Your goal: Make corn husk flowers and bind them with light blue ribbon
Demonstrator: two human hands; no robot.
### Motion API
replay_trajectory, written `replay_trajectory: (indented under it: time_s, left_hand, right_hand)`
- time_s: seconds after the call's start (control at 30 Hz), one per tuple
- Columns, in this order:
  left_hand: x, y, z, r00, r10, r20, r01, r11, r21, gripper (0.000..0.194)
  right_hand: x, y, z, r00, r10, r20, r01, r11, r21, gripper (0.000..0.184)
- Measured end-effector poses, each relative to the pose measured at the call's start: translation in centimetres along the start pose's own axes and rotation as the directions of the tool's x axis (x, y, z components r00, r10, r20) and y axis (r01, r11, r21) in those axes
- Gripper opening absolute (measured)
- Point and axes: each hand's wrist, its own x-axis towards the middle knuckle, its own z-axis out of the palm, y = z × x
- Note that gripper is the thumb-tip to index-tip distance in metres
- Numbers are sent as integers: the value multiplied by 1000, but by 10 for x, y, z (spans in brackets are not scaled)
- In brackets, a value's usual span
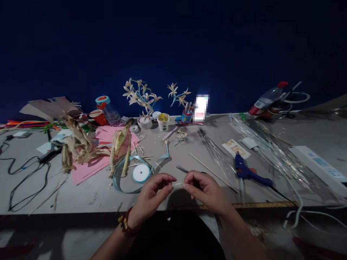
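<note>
Both my hands hover over the table's front edge, fingertips pinched on the two ends of a small pale strip. My left hand, with a bead bracelet on its wrist, pinches the strip's left end. My right hand pinches its right end. Just behind them lie a roll of light blue ribbon with a loose loop, scissors and a thin wooden skewer. Dried corn husks lie on pink paper to the left.
A blue glue gun lies to the right, with a bundle of wires, clear wrap and a power strip. Husk flowers, cups and tape stand at the back. Black cables lie at left.
</note>
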Motion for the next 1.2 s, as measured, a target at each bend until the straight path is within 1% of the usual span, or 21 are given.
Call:
replay_trajectory:
  time_s: [0.03, 0.07, 0.13, 0.2, 0.23, 0.3, 0.37, 0.47, 0.57, 0.67, 0.73, 0.83, 0.93, 1.07, 1.2]
  left_hand:
    - [0, 2, 0, 995, 97, 14, -98, 989, 114, 22]
    - [0, 4, 0, 980, 194, 34, -197, 956, 217, 27]
    - [2, 7, 2, 937, 338, 85, -345, 863, 370, 42]
    - [4, 9, 5, 898, 420, 131, -431, 779, 455, 49]
    - [5, 10, 6, 882, 448, 145, -460, 750, 476, 47]
    - [7, 11, 10, 860, 488, 146, -492, 723, 484, 40]
    - [9, 11, 13, 852, 512, 109, -501, 738, 451, 32]
    - [9, 12, 15, 867, 496, 41, -479, 810, 338, 22]
    - [8, 13, 15, 892, 451, -13, -436, 868, 237, 16]
    - [6, 15, 14, 906, 419, -54, -402, 894, 195, 11]
    - [5, 15, 12, 918, 391, -63, -375, 910, 180, 8]
    - [3, 14, 10, 929, 363, -70, -344, 918, 197, 7]
    - [1, 13, 9, 922, 381, -63, -353, 898, 262, 8]
    - [0, 14, 9, 925, 380, -16, -355, 879, 319, 10]
    - [0, 18, 10, 912, 410, -20, -378, 858, 348, 8]
  right_hand:
    - [0, -1, 1, 1000, 2, 9, -2, 1000, 3, 17]
    - [1, -1, 2, 1000, 4, 18, -4, 1000, 8, 17]
    - [2, -3, 4, 1000, 6, 31, -6, 1000, 26, 15]
    - [2, -4, 6, 999, 8, 33, -9, 999, 47, 13]
    - [3, -4, 6, 999, 15, 31, -17, 998, 66, 14]
    - [3, -4, 7, 998, 53, 40, -58, 989, 135, 20]
    - [3, -4, 8, 992, 106, 70, -119, 967, 226, 30]
    - [3, -5, 8, 984, 145, 101, -169, 938, 302, 39]
    - [2, -7, 9, 985, 138, 106, -166, 932, 323, 40]
    - [1, -9, 9, 984, 139, 112, -169, 929, 329, 40]
    - [0, -10, 9, 985, 136, 103, -163, 933, 321, 39]
    - [-1, -11, 10, 989, 115, 94, -138, 945, 297, 37]
    - [-2, -13, 12, 991, 90, 102, -116, 951, 285, 37]
    - [-3, -15, 12, 990, 92, 104, -117, 958, 263, 39]
    - [-4, -15, 11, 992, 90, 90, -111, 957, 270, 40]
